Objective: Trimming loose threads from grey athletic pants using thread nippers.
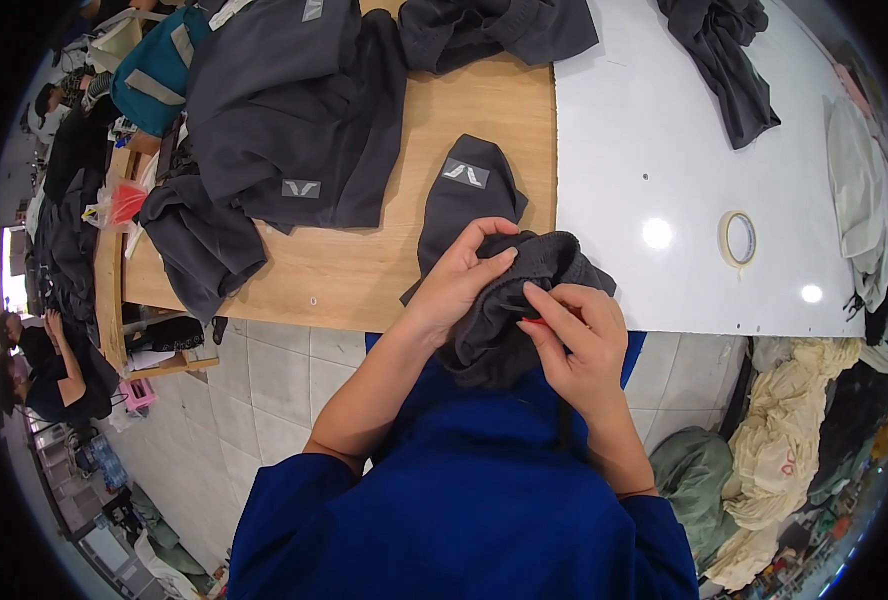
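Observation:
A dark grey garment (494, 350) is bunched at the table's front edge, its gathered, stitched opening turned up. One panel of it, or of a piece beneath, lies flat on the wood with a light grey patch (465, 173). My left hand (464, 275) grips the bunched cloth from the left, thumb on the rim of the opening. Over the right side of the opening, my right hand (582, 345) is closed, thumb and fingers pinching a small red item (532, 321). Most of that item is hidden by the fingers, so its kind cannot be made out.
Dark grey garments (284, 120) are piled on the wooden table (334, 280) at left; others lie at the far edge. A tape roll (737, 239) rests on the white tabletop (644, 270). Cream cloth (789, 440) heaps at lower right. People sit at far left.

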Motion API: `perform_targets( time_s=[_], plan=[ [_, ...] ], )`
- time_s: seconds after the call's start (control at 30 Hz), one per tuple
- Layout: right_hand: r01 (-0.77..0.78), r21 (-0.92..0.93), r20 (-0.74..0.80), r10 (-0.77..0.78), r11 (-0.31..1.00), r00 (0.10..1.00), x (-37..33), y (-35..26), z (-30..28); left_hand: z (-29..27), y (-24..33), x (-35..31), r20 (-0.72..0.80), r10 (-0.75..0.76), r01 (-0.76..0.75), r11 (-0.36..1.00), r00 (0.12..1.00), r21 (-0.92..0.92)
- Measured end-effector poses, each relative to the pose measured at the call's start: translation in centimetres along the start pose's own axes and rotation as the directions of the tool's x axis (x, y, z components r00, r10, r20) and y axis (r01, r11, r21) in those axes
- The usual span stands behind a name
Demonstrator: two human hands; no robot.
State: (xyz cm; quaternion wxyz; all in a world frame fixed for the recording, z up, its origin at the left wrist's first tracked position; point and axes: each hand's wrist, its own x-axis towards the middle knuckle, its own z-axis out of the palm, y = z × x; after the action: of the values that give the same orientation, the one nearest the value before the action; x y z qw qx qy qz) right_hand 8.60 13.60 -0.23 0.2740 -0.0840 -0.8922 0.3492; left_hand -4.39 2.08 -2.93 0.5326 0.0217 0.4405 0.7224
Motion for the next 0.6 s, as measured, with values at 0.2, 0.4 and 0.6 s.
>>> perform_targets(
  time_s=[0.2,0.4,0.6],
  plan=[
    [0.029,-0.106,0.073,-0.021,0.994,0.997,0.8,-0.8,-0.9,0.4,-0.4,-0.1,-0.020,0.008,-0.007,0.996,1.000,0.087],
    [0.175,-0.254,0.147,-0.141,0.951,0.979,2.0,-1.1,-2.5,0.7,0.0,-0.3,0.113,-0.117,0.097,0.981,0.987,0.168],
    [0.257,-0.214,0.209,-0.213,0.942,0.954,2.4,-0.8,-2.4,0.8,0.1,-0.2,0.115,-0.159,0.135,0.971,0.980,0.196]
  ],
)
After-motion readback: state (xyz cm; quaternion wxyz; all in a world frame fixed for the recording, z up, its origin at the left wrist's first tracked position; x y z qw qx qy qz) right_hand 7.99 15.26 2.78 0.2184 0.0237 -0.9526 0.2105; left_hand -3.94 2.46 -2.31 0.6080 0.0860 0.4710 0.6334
